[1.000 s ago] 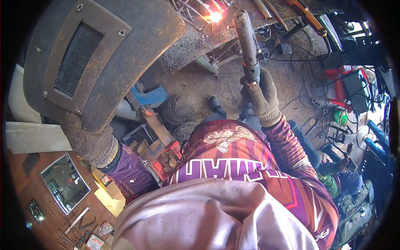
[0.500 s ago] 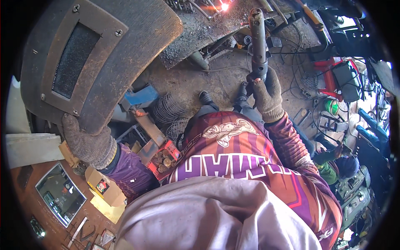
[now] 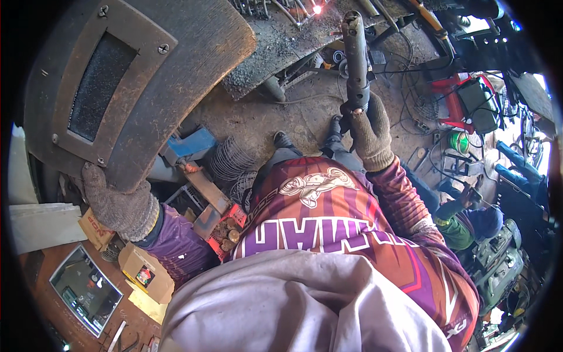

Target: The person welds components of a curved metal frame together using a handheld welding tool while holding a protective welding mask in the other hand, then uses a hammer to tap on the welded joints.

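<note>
My left hand (image 3: 120, 202), in a worn knitted glove, is closed at the lower edge of a dark hand-held welding shield (image 3: 193, 64) with a framed dark window (image 3: 101, 87). The shield fills the upper left. My right hand (image 3: 372, 130), gloved too, is wrapped around the lower end of a welding electrode holder (image 3: 355, 64), a scuffed dark cylinder with holes in its side. It points up and away from me, near the workbench edge. No rod shows clearly at its tip. Beyond, a red-hot spot (image 3: 318, 9) glows among metal bars on the workbench (image 3: 258, 75).
Wire coils (image 3: 230, 161), a blue metal piece (image 3: 192, 144) and a red crate (image 3: 237, 216) lie at left. Cables trail across the floor at right, near a red chair (image 3: 451, 105) and green spool (image 3: 459, 141). Another person (image 3: 463, 226) crouches at right. A hammer (image 3: 429, 16) lies upper right.
The view has shifted slightly, so the floor and right-hand things sit a little further left. Both hands keep their grips; the electrode holder and shield have moved slightly left in the picture.
</note>
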Demonstrator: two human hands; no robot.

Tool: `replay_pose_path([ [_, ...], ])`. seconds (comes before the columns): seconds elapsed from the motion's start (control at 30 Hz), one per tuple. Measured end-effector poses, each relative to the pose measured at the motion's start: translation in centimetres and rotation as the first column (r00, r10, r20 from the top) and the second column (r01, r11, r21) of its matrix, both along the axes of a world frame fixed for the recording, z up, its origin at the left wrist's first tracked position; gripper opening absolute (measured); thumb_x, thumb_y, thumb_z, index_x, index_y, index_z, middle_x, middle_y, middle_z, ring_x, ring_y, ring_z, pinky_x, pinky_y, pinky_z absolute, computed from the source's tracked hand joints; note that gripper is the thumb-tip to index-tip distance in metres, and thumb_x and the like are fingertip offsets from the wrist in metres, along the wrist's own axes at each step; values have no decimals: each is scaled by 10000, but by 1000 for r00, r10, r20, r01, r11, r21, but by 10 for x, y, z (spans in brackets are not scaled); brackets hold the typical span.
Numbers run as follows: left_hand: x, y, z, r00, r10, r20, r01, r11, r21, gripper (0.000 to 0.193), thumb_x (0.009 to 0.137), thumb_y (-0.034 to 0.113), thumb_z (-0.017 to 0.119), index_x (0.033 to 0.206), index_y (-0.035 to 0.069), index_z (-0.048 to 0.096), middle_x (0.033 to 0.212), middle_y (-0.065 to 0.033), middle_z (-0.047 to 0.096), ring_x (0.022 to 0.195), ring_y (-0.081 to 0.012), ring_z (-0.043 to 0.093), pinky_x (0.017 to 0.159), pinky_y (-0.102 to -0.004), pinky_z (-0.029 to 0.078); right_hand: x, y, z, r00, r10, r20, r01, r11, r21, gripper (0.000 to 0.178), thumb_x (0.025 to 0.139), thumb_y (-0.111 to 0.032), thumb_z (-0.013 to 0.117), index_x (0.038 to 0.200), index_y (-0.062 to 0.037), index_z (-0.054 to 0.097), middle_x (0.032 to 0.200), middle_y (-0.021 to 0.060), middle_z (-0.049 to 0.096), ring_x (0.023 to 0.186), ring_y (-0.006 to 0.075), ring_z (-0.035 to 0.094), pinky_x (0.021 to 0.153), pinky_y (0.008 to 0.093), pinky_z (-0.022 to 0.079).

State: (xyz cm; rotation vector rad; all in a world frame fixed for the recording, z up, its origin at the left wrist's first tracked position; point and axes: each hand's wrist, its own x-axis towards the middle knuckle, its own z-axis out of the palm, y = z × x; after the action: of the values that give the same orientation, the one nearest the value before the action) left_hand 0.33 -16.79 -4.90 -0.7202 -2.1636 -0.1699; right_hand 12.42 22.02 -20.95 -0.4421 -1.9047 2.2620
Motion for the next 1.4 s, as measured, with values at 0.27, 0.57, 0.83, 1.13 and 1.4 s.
replay_pose_path([
  [0.27,2,5,5,999,3,55,-2,999,-32,656,652,401,852,1111,7,600,1118,-211,620,1068,-405,579,953,-507,414,2,2,4,1000,14,22,-14,999,32,464,930,-235,558,1303,10,433,968,75,619,761,118,595,682,273,503],
  [0.57,5,14,5,1000,8,-20,-10,994,-107,568,748,378,786,1127,11,577,1107,-241,599,1041,-422,591,886,-505,470,-4,4,3,1000,10,-24,-9,997,72,439,930,-223,560,1274,21,441,965,79,613,774,126,597,692,279,507],
  [0.83,6,3,2,998,51,41,-48,997,-60,687,712,434,806,1184,0,556,1201,-231,574,1134,-380,542,1015,-450,390,-16,10,-8,986,59,-154,-35,988,153,461,935,-240,576,1272,34,423,993,91,602,833,123,597,742,275,499],
  [1.13,9,1,-18,987,53,155,-85,974,210,644,702,402,818,1153,21,561,1196,-225,569,1118,-417,546,1001,-500,387,-28,21,-5,989,100,-111,-40,894,446,478,918,-249,601,1279,16,433,1030,121,627,940,206,607,835,341,473],
  [1.4,10,7,-15,997,-12,78,9,999,38,408,841,190,722,1145,-21,550,1186,-250,547,1055,-339,586,837,-419,527,-28,24,-1,993,118,-30,-92,890,446,508,915,-261,604,1296,20,421,1037,130,627,944,210,608,835,346,472],
])
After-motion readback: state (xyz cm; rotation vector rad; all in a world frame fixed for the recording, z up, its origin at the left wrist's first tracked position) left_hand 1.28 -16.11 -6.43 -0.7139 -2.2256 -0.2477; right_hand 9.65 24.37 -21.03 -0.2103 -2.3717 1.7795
